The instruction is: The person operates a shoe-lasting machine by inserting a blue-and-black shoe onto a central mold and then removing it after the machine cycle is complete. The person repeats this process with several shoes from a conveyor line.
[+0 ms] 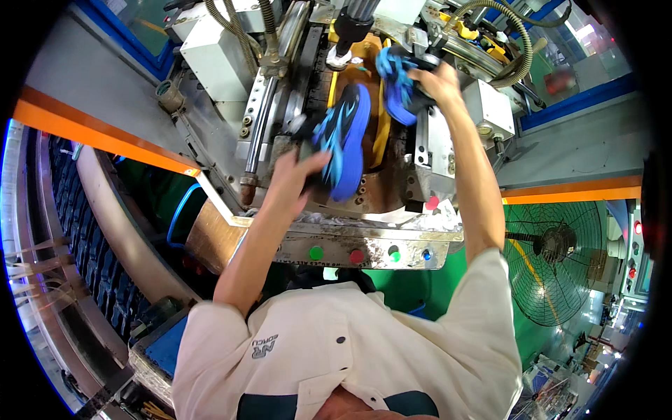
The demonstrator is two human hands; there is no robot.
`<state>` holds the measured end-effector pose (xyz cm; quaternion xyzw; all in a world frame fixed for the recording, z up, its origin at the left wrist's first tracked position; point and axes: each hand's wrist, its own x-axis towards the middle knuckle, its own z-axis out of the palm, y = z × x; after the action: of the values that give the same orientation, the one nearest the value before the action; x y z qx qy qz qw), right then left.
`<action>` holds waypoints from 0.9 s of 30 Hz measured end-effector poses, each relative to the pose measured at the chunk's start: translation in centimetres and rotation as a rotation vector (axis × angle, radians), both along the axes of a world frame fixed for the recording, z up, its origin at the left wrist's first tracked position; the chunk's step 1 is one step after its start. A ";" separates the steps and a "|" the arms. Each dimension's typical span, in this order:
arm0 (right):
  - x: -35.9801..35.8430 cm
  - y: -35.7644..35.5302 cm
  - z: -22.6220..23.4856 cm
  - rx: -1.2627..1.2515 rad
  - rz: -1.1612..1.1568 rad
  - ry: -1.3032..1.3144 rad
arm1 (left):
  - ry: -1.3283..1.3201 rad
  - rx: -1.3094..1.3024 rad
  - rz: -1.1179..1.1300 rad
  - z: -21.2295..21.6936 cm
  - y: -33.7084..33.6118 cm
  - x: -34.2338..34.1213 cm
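Left hand (288, 178): fingers partly closed, holding a blue-black sports shoe (344, 143) at its dark left side; blurred. Right hand (438, 81): fingers closed on a similar shoe (397, 85), farther right. Both tilted over the metal machine (439, 145).

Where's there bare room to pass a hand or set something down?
A narrow gap lies between the left shoe and right shoe. For setting down, the brown surface between blue hose and white post looks bare. It's crowded beside the shoes: metal rod, ribbed hoses.
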<state>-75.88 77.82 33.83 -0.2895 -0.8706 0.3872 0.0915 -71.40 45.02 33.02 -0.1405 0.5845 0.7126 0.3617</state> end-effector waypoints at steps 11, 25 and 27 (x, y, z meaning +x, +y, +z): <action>-10.6 -8.2 -12.1 0.408 -0.186 -0.133 | 0.252 -0.191 0.928 1.4 -22.7 23.5; 17.4 -31.2 -19.6 0.110 1.111 0.503 | -0.102 0.178 1.505 -2.9 -14.8 37.0; 16.1 -29.6 -27.0 0.178 1.107 0.623 | -0.101 0.168 1.543 -3.9 -14.9 38.9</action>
<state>-59.82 48.20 6.86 0.3375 -0.8527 0.3693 0.1504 -32.48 30.15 29.08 -0.5120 0.2482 0.7974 -0.2011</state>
